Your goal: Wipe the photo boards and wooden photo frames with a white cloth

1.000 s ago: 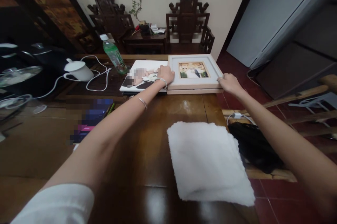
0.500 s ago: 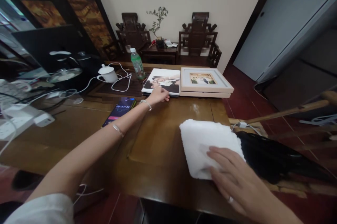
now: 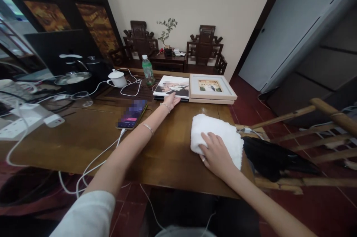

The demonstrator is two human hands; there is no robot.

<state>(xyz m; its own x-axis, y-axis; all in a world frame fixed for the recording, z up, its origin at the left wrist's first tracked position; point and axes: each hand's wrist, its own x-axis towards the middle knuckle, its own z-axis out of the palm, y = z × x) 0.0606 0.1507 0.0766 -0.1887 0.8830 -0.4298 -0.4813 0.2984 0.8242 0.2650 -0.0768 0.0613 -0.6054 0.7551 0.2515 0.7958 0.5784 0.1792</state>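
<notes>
My left hand reaches to the far side of the table, at the front edge of a white photo album with a picture on its cover. Its fingers are stretched out and hold nothing. Beside the album, a pale wooden picture frame lies flat on a second similar piece. On the right of the table my right hand is on a folded, fluffy white towel, fingers curled into its near left part. The towel's underside is hidden.
On the left lie a phone with a charging cable, a white power strip and tangled cords. Further back stand a lidded white cup and a green bottle. A bamboo chair with a black bag is at the right.
My left hand has turned and its fingers have straightened at the album's edge. My right hand's fingers have curled into the towel, which is bunched more. The view has shifted.
</notes>
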